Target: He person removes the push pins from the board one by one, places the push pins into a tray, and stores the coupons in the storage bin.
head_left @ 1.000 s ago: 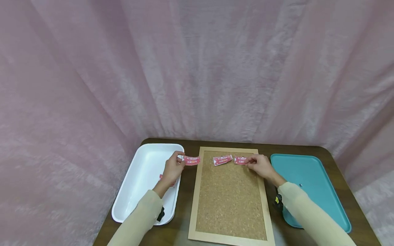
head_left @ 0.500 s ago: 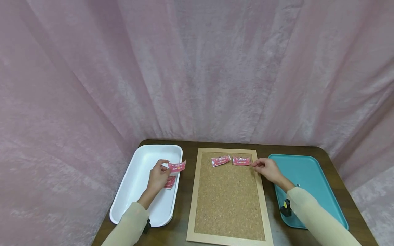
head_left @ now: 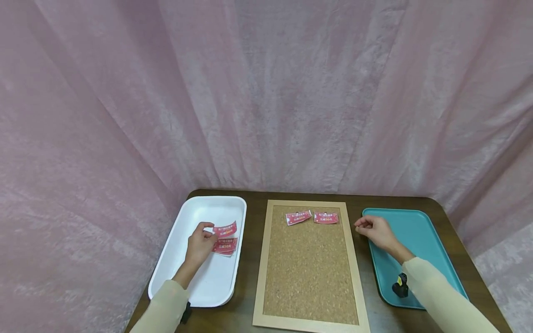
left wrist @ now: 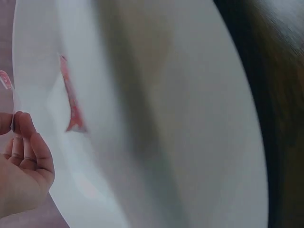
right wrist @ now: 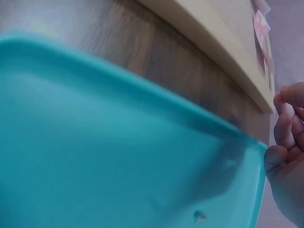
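Note:
My left hand [head_left: 200, 247] pinches one end of a red and pink printed coupon [head_left: 225, 230] over the white tray [head_left: 176, 259]. Just below it, several similar coupons [head_left: 226, 246] lie in that tray near its right wall. On the framed cork board [head_left: 310, 273], two coupons hang side by side near the top: a tilted one [head_left: 298, 218] and a straighter one [head_left: 326, 218]. My right hand [head_left: 379, 233], fingers loosely curled and nothing seen between them, hovers at the left rim of the teal tray [head_left: 420, 236].
A small metallic push pin [right wrist: 199, 216] lies in the teal tray in the right wrist view. The dark wooden table [head_left: 258, 240] shows between the white tray and the board. A pink curtain [head_left: 266, 101] hangs behind the table's back edge.
My left hand has carried its coupon leftward from the board's edge to over the white tray. My right hand has left the right-hand coupon on the board and moved right, to the teal tray.

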{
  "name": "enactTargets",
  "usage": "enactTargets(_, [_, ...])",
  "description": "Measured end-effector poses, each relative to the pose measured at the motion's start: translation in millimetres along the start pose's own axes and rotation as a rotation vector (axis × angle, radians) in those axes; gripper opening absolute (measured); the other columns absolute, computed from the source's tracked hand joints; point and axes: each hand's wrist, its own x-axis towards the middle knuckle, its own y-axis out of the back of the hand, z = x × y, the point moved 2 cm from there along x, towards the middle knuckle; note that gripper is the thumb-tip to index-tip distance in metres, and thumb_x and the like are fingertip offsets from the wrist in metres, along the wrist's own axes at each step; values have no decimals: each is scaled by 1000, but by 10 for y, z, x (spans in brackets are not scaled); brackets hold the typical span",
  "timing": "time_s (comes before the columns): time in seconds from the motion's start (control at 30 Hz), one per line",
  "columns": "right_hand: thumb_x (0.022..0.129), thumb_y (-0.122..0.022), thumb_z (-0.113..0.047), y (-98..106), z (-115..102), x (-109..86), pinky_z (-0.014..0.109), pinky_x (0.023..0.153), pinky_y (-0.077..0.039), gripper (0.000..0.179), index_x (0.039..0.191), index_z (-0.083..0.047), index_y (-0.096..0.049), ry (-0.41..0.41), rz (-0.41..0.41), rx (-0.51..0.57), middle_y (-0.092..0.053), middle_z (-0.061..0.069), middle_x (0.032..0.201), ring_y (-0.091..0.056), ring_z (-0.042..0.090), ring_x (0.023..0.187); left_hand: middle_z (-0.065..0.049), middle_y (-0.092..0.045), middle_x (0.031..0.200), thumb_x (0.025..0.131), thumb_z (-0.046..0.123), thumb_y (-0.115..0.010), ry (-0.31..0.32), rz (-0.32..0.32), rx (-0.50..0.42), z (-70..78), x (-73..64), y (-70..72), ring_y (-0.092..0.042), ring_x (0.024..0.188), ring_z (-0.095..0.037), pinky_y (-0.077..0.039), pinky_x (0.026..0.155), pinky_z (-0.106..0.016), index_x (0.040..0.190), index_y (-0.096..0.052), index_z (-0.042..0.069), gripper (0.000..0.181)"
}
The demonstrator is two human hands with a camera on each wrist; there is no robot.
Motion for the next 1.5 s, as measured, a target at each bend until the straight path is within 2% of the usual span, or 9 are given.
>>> enactTargets(0.13, [95,-73,-1,62,73,-65,24,66,-52,13,105,7,-74,-10,13,-7,-75,13,92,-62,6,75,-15,-73,89,97,11,-68,11,6,5,-100,-12,49,-72,75,-25,-51,60,-26,133,-58,3,38])
enactTargets(0.27, [95,-73,-1,121,159,-145,24,66,-53,11,105,6,-75,-7,22,-18,-75,14,93,-63,5,76,-14,-74,88,97,12,-69,25,11,35,-176,-28,84,-69,70,-19,-50,60,-26,132,-59,3,37])
enactTargets(0.6, [94,-75,0,324,361,-300,24,64,-51,7,100,4,-74,0,67,-63,-75,14,92,-60,2,74,-11,-74,85,95,10,-70,47,-51,85,-300,6,126,-69,69,-16,-51,62,-28,132,-59,2,39])
enactTargets(0.8, [94,-74,-2,471,470,-383,25,66,-51,7,100,2,-75,-30,63,-119,-75,12,93,-60,4,76,-8,-75,85,94,10,-70,47,-111,96,-307,14,96,-67,70,-16,-51,63,-30,131,-60,0,40])
enactTargets(1.03, [92,-75,1,550,544,-510,25,66,-49,6,98,2,-74,-38,54,-181,-73,9,89,-58,7,76,-8,-73,80,92,9,-71,46,-131,133,-300,22,59,-64,66,-15,-48,62,-29,127,-61,-2,38])
enactTargets(1.2, [89,-76,2,570,591,-563,25,64,-47,7,96,0,-74,-39,43,-214,-72,7,86,-56,7,74,-8,-72,80,93,10,-71,83,-147,156,-333,17,40,-64,66,-16,-48,63,-29,127,-61,-2,37])
enactTargets(1.5, [86,-77,0,579,636,-578,25,65,-48,7,91,-5,-75,-42,37,-267,-73,2,83,-58,5,73,-9,-73,83,92,11,-71,91,-147,168,-366,54,30,-65,68,-17,-49,64,-29,127,-62,-2,39])
